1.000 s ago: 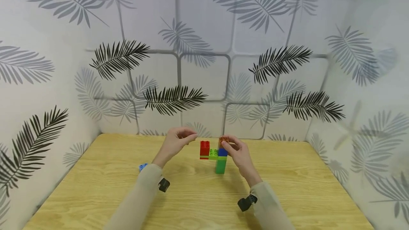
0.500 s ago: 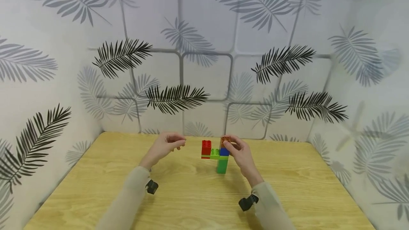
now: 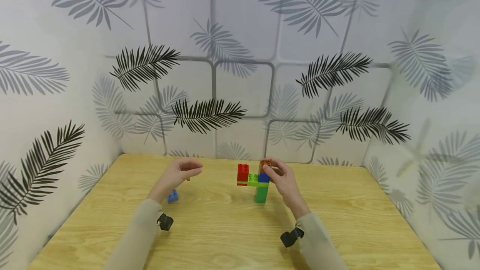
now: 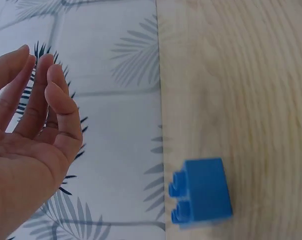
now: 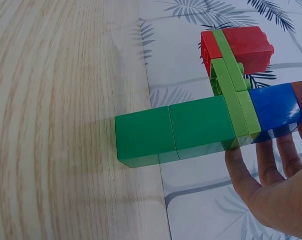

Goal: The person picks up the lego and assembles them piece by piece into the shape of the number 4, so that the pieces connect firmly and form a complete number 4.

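My right hand (image 3: 283, 180) grips the top of an upright toy-brick tower, thumb on the brown brick (image 3: 265, 166). Beneath come a blue brick (image 5: 275, 107), lime green plates (image 5: 230, 92) and green bricks (image 5: 200, 127). The plates jut out left, carrying a red brick (image 3: 243, 172) at their end, with more red under them. Whether the tower's foot touches the table I cannot tell. My left hand (image 3: 176, 176) is held above the table with fingers loosely bent and nothing in them. Just below it, a loose light blue brick (image 3: 173, 196) lies on the tabletop, studs visible in the left wrist view.
The wood-grain table (image 3: 225, 236) ends at a pale wall (image 3: 240, 136) with a leaf print, which rises behind it and along both sides. A small black camera (image 3: 165, 222) sits on the left wrist, another camera (image 3: 291, 237) on the right.
My left hand has moved left, away from the tower, to above the light blue brick. That brick, partly or wholly covered by the arm before, shows again. The right hand keeps its grip.
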Demonstrator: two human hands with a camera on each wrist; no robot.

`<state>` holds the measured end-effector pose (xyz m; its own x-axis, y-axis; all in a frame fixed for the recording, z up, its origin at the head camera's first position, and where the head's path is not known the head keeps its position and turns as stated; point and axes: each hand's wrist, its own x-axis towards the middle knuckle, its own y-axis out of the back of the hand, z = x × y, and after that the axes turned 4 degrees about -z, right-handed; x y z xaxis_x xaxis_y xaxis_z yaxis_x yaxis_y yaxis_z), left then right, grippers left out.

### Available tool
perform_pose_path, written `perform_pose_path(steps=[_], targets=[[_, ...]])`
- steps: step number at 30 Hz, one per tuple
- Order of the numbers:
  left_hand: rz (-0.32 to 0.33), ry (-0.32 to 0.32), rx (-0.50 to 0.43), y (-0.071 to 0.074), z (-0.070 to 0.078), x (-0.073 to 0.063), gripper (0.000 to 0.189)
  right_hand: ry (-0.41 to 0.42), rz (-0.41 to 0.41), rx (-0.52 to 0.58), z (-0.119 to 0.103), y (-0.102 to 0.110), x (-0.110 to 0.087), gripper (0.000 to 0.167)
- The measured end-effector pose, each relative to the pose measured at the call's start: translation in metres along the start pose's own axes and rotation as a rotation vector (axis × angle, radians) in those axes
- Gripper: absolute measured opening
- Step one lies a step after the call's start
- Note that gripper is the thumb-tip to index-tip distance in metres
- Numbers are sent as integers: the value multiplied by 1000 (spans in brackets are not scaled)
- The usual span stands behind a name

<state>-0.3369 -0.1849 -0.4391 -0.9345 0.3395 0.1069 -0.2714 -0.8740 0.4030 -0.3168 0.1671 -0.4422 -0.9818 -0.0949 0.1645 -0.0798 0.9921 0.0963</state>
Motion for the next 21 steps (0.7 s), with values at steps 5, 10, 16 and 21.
perform_pose_path(steps=[5,10,16,21], targets=[[-18,26,31,11,-11,-6,33,-3,-6,8,-1,0,-1,38],[-36,40,40,20,-21,-13,33,-12,-12,9,-2,2,-2,37],[-28,45,61,30,-31,-21,33,14,-26,13,-2,2,-1,39],[-57,75,159,36,-36,-27,36,6,-25,21,-2,4,-1,39]])
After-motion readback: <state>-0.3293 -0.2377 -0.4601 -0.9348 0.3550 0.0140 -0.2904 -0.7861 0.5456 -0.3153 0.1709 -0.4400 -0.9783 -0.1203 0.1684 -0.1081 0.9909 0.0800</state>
